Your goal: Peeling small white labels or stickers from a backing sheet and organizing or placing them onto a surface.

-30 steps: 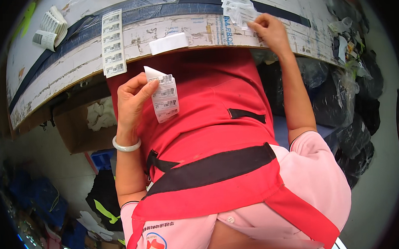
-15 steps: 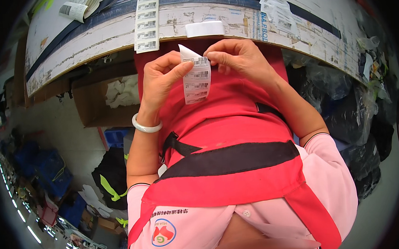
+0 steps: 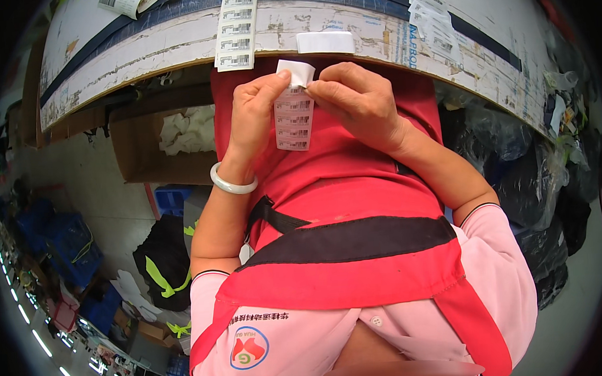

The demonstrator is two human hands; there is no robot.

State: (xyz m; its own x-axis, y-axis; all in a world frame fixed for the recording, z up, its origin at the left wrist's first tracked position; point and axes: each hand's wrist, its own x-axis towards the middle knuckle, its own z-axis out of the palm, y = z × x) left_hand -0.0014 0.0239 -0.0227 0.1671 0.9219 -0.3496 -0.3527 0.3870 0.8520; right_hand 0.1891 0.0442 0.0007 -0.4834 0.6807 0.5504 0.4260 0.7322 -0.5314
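Observation:
A short strip of barcode labels (image 3: 293, 124) hangs in front of the red apron, its upper end bent over so that the blank white back shows. My left hand (image 3: 254, 109) is closed on that bent end, thumb on top at its left side. From the other side my right hand (image 3: 359, 105) pinches the strip's right edge just under the fold, fingers curled. A small stack of blank white paper (image 3: 325, 42) lies on the table edge above my right hand. Left of it, a longer strip of barcode labels (image 3: 236, 31) runs down over the table's edge.
The worn white table (image 3: 167, 49) curves across the top. More label sheets (image 3: 435, 27) lie at its right, and a label roll (image 3: 129, 2) at far left. A cardboard box (image 3: 138, 145) with crumpled white material stands under the table; dark plastic bags (image 3: 515, 172) fill the right.
The strip's upper end has been folded further over, showing more white back. My left thumb has moved up onto the fold, and my right fingers have shifted down along the edge.

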